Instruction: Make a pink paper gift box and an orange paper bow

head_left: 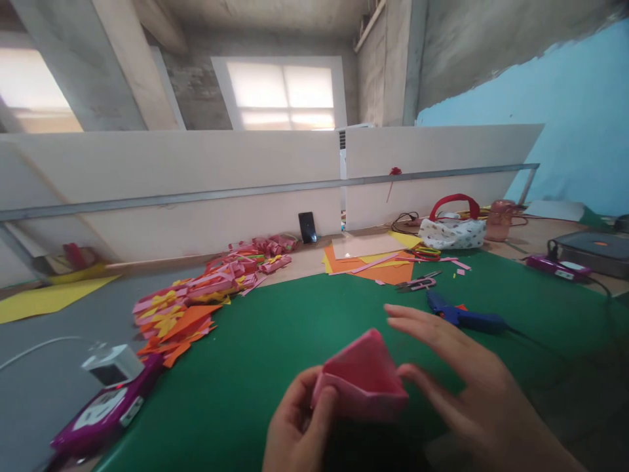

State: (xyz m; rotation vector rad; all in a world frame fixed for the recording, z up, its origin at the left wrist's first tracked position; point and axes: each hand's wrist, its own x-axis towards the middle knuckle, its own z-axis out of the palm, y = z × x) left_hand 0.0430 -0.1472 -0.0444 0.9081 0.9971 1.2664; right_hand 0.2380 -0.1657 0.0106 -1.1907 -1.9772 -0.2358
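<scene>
A folded pink paper piece (362,377), open like a small pocket, is held over the green table cover (304,321). My left hand (295,429) pinches its near left corner between thumb and fingers. My right hand (459,383) lies to its right with fingers stretched out and apart, the lower fingertips touching the paper's right edge.
A blue glue gun (464,318) and small snips (417,283) lie beyond my right hand. Orange and yellow sheets (381,264) sit further back, a heap of pink and orange paper pieces (196,301) at left. A purple device (101,413) lies near left, a white pouch with red handle (452,229) far right.
</scene>
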